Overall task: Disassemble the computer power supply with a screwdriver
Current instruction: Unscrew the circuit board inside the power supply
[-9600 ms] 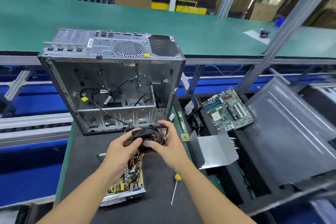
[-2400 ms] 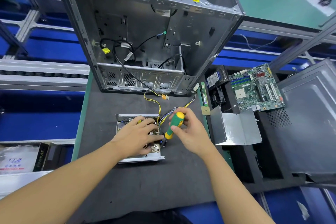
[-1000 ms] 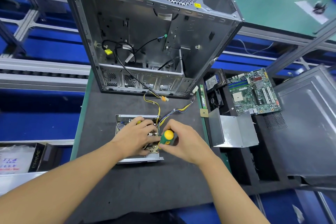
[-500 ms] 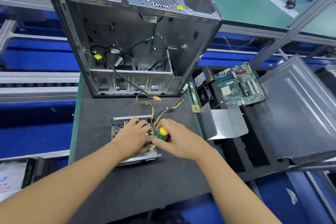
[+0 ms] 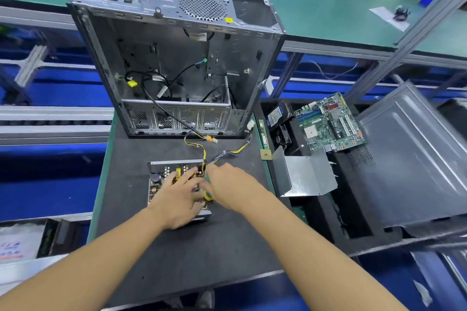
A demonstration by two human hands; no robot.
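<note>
The opened power supply [image 5: 161,174], a low metal tray holding a circuit board, lies on the dark mat [image 5: 177,255]. My left hand [image 5: 178,197] lies flat on its board with the fingers spread. My right hand [image 5: 227,185] grips the green and yellow screwdriver [image 5: 208,194] at the supply's right edge; only a bit of the handle shows, the tip is hidden. A bundle of yellow and coloured wires [image 5: 227,153] runs from the supply toward the case.
The empty computer case [image 5: 177,63] stands upright behind the supply. To the right lie a bent metal cover [image 5: 305,177], a motherboard [image 5: 328,124], a drive [image 5: 276,115] and a large side panel [image 5: 414,159]. A green conveyor [image 5: 316,7] runs behind.
The fan held earlier is gone. My right hand picked up the screwdriver, brought it down to the supply's right edge, and now covers most of the handle. My left hand stays on the board.
</note>
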